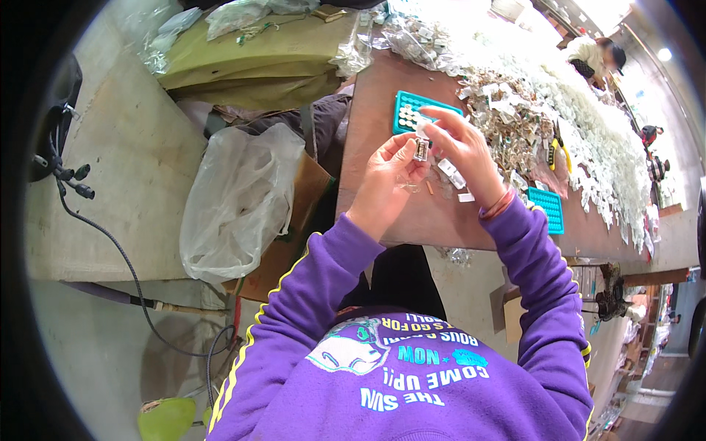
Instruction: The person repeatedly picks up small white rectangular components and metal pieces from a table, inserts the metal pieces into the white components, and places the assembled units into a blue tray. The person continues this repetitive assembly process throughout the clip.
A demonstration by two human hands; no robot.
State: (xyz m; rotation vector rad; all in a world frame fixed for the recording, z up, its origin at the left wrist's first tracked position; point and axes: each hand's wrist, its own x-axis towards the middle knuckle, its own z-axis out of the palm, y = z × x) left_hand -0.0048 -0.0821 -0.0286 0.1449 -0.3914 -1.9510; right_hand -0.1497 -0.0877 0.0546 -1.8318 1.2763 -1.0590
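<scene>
Between the thumb and fingers of my left hand [388, 173] is a small clear rectangular case [421, 150] with something dark and gold-coloured inside. My right hand [465, 147] hovers just above it, thumb and index finger pinched on a small whitish clear piece [422, 128], too small to name. Behind my hands lies a teal tray [398, 126] with round cream-coloured pieces in its pockets. Several small white pieces [451, 173] rest on the brown tabletop [375, 95] beside my right wrist, and a short orange-brown stick [430, 189] lies near my left fingers.
A large heap of clear plastic pieces [566, 110] covers the table's right side. Yellow-handled pliers [559, 153] lie on it; a second teal tray [546, 209] sits at the near right. A plastic bag [239, 198] and cables [110, 235] are leftward. Another person [592, 55] is far right.
</scene>
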